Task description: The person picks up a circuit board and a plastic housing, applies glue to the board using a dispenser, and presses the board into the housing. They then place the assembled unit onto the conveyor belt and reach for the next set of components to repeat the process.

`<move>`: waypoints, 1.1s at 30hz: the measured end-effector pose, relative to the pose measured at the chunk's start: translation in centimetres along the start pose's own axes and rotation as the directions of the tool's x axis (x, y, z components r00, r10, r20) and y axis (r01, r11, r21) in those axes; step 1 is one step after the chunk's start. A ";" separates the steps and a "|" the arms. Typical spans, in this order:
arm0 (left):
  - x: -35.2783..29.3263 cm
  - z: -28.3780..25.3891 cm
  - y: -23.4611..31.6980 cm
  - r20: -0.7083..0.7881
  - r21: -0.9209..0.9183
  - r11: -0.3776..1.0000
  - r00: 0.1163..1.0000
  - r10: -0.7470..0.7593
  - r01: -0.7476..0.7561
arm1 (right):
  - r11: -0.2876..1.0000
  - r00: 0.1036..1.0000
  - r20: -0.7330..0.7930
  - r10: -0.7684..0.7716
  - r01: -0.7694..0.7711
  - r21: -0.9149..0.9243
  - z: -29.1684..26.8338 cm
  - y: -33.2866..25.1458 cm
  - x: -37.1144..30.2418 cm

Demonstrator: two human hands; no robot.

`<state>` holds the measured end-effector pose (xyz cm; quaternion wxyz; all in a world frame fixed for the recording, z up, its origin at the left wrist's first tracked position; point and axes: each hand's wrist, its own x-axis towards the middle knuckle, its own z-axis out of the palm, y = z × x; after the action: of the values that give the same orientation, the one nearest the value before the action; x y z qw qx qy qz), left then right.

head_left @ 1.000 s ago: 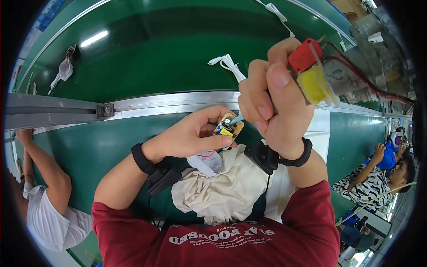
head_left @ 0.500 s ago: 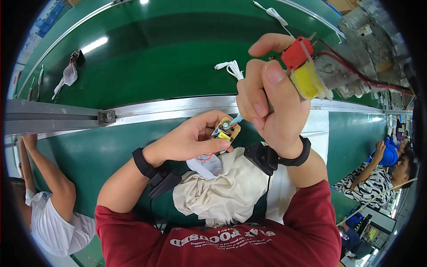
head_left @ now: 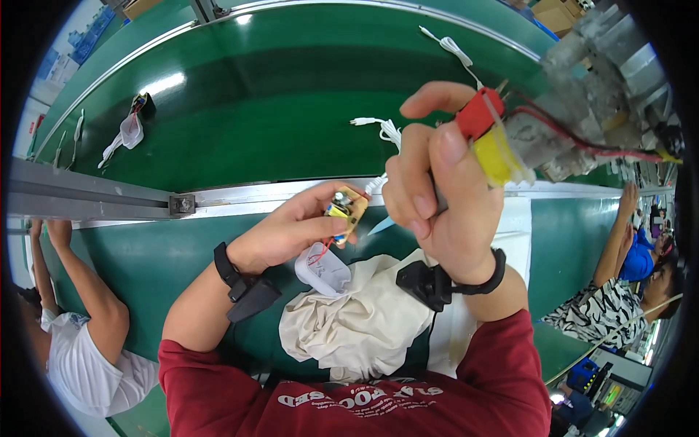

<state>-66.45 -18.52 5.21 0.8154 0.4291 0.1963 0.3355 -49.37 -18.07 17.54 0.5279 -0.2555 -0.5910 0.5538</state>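
Note:
Between the thumb and fingers of my left hand (head_left: 280, 233) is a small circuit board (head_left: 354, 207) with a yellow transformer and other parts on it. Red wires hang from the board to a white plastic housing (head_left: 324, 271) below. My right hand (head_left: 448, 182), raised and closed, grips a hand tool with a pale blue tapered nozzle (head_left: 381, 225). The nozzle points down toward the board, apart from it. Close above this hand are a red switch block (head_left: 480, 113) and a yellow-wrapped grey body (head_left: 502, 156) with wires; how they join the tool is hidden.
A crumpled cream cloth (head_left: 357, 320) lies before me on the green bench. A metal rail (head_left: 226, 197) divides it from a green belt (head_left: 269, 109). The belt carries another wired board (head_left: 138, 105) and white cables (head_left: 378, 127). People work at both sides.
My left hand has drawn the board left, away from the nozzle tip, which was at the board before. My right hand has shifted slightly down and left, still gripping the tool.

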 end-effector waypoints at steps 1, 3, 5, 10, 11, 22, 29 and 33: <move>-0.1 -0.2 0.2 -0.022 -0.032 0.998 0.998 0.052 -0.053 | 1.000 1.000 -0.008 0.016 -0.016 0.014 0.2 0.0 -0.1; -0.2 -0.3 1.0 -0.069 -0.093 0.983 0.986 0.153 -0.159 | 1.000 1.000 0.009 0.023 -0.023 0.007 0.5 -0.1 -0.3; 0.2 -0.3 2.1 -0.145 -0.107 0.969 0.967 0.208 -0.224 | 0.999 0.999 0.017 0.048 -0.048 -0.007 0.7 -0.2 -0.4; 3.0 -2.4 6.6 -0.253 0.053 0.932 0.898 0.361 -0.360 | 0.996 0.995 0.045 0.092 -0.092 0.008 1.1 -0.1 -0.5; 3.9 -3.1 7.2 -0.256 0.060 0.930 0.894 0.366 -0.364 | 0.996 0.995 0.050 0.083 -0.084 0.019 1.2 0.1 -0.5; 6.5 -6.4 6.4 -0.290 0.956 0.243 0.625 0.725 0.162 | 0.995 0.994 0.082 0.069 -0.074 0.069 1.7 -0.1 -0.5; -1.2 -3.6 4.6 -0.326 0.945 0.298 0.489 0.809 0.135 | 0.998 0.994 0.095 0.051 -0.053 0.023 2.1 0.0 -0.6; -3.1 -4.1 4.2 -0.388 0.918 0.376 0.491 0.780 0.128 | 0.991 0.993 0.090 0.071 -0.080 0.103 2.5 0.0 -0.6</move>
<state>-72.68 -16.69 6.57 0.1855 0.6093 0.5718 0.5172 -51.43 -19.54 17.75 0.4935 -0.2251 -0.5728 0.6147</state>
